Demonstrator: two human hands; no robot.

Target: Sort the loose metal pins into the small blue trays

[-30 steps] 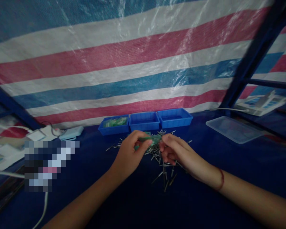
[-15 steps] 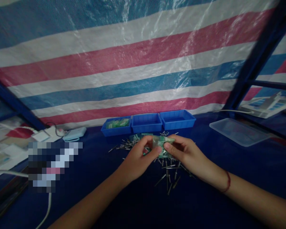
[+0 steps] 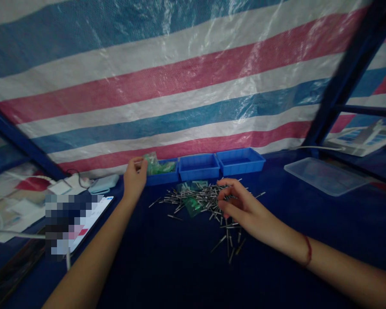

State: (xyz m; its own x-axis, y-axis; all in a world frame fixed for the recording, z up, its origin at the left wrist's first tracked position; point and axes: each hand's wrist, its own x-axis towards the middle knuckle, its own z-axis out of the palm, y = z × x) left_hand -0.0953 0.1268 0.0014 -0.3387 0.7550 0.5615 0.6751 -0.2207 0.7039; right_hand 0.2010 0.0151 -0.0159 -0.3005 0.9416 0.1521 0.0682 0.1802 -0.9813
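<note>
My left hand (image 3: 135, 177) is at the left blue bin (image 3: 167, 177), its fingers closed on a small clear plastic bag (image 3: 152, 163) with green in it. The bag is over the bin, where more green-tinted bags (image 3: 167, 166) lie. My right hand (image 3: 241, 206) hovers at the right side of a heap of metal pop rivets (image 3: 209, 195), fingers curved and apart, with nothing seen between them. A green-marked plastic bag (image 3: 193, 206) lies among the rivets, and another bag (image 3: 193, 186) is behind it.
Two more blue bins, a middle one (image 3: 199, 175) and a right one (image 3: 241, 166), stand beside the left bin. A clear plastic lid (image 3: 324, 176) lies at the right. A partly blurred phone or tablet (image 3: 96, 214), a cable (image 3: 16, 234) and a light-blue case (image 3: 104, 184) are at the left.
My left hand has carried the plastic bag from above the rivets to the left bin. My right hand has let go of the bag and stayed by the heap, its fingers now apart.
</note>
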